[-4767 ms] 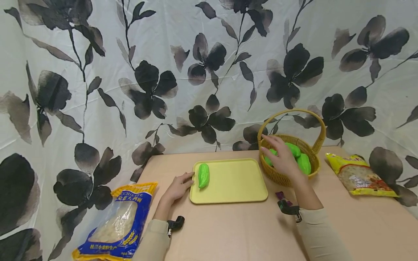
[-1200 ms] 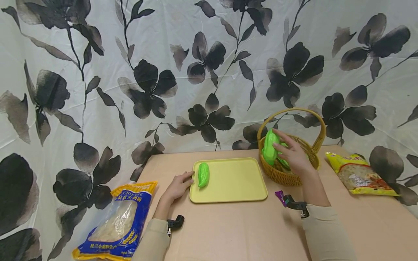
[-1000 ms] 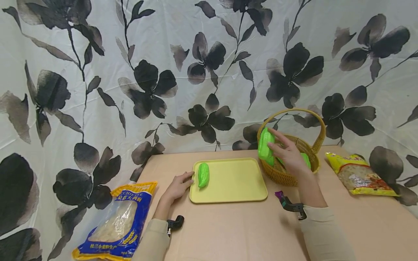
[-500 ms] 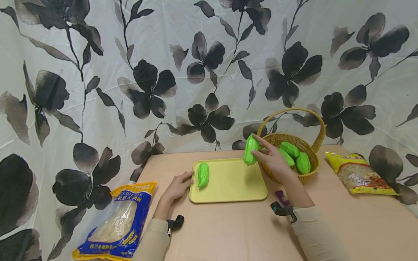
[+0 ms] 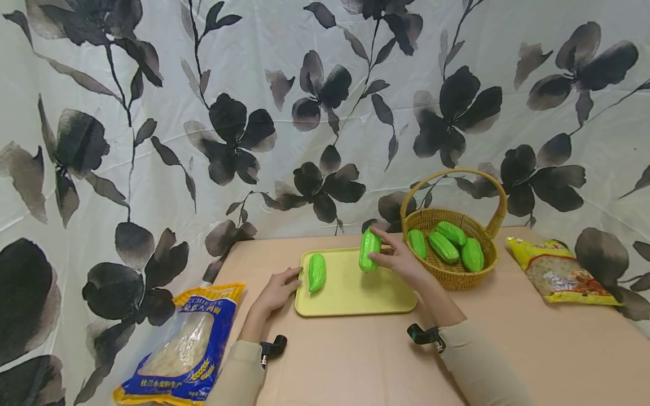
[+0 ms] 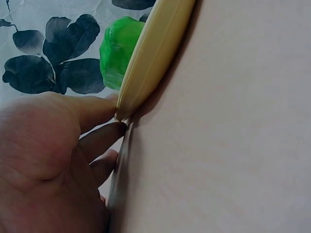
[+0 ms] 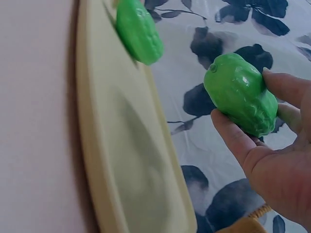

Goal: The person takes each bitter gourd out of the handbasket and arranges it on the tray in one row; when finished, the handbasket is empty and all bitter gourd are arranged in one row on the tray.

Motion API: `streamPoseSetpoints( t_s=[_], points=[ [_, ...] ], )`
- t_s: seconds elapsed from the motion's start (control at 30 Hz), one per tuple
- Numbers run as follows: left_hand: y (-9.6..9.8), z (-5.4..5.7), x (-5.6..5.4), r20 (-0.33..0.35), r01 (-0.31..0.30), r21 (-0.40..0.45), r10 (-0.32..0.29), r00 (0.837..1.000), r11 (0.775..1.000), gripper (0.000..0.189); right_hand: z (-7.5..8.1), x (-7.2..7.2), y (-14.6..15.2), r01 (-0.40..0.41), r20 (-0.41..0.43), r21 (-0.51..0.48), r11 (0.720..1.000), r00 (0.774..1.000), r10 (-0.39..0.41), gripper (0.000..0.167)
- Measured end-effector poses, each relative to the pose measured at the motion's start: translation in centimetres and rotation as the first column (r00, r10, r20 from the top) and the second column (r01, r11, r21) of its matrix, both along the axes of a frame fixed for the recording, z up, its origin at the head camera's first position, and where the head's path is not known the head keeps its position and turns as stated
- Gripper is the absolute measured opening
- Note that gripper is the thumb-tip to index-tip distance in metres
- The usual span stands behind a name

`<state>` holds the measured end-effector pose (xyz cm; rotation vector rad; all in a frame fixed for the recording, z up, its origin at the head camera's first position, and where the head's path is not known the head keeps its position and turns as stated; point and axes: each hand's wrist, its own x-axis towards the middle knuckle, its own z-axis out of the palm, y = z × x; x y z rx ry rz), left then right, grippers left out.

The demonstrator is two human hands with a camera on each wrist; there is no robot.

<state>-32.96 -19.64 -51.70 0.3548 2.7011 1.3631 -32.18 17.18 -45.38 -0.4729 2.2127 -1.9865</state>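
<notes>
Pinched in the right hand (image 5: pixel 402 261), a green bitter melon (image 5: pixel 369 250) is now out of the basket (image 5: pixel 446 280) and over the tray (image 5: pixel 345 293), which the left hand (image 5: pixel 277 291) touches with loose fingers.

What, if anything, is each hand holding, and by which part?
The right hand grips a bitter melon along the side nearest the palm. The left hand holds nothing, touching the yellow tray at its left edge.
</notes>
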Motion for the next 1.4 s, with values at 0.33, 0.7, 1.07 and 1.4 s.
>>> streamPoseSetpoints(
  t_s=[0.33,0.7,1.07,1.4],
  points=[
    [0.0,0.0,0.0,-0.003,0.003,-0.003,-0.003,1.0,1.0,0.047,-2.0,-1.3,-3.3,-0.048,0.02,0.076,0.996,0.999,0.047,0.076],
    [-0.1,0.1,0.0,-0.025,0.002,0.001,-0.002,1.0,1.0,0.047,-2.3,-3.4,-5.3,-0.094,0.021,0.172,0.981,0.996,0.092,0.072],
    [-0.3,0.0,0.1,0.026,-0.009,0.047,0.007,1.0,0.999,0.047,-2.2,-3.6,-7.0,-0.141,-0.014,0.255,0.957,0.989,0.149,0.071],
    [-0.4,0.2,0.2,0.036,-0.007,0.074,0.005,0.999,0.997,0.048,-2.6,-3.4,-8.2,-0.16,-0.047,0.338,0.927,0.981,0.186,0.072]
  ],
)
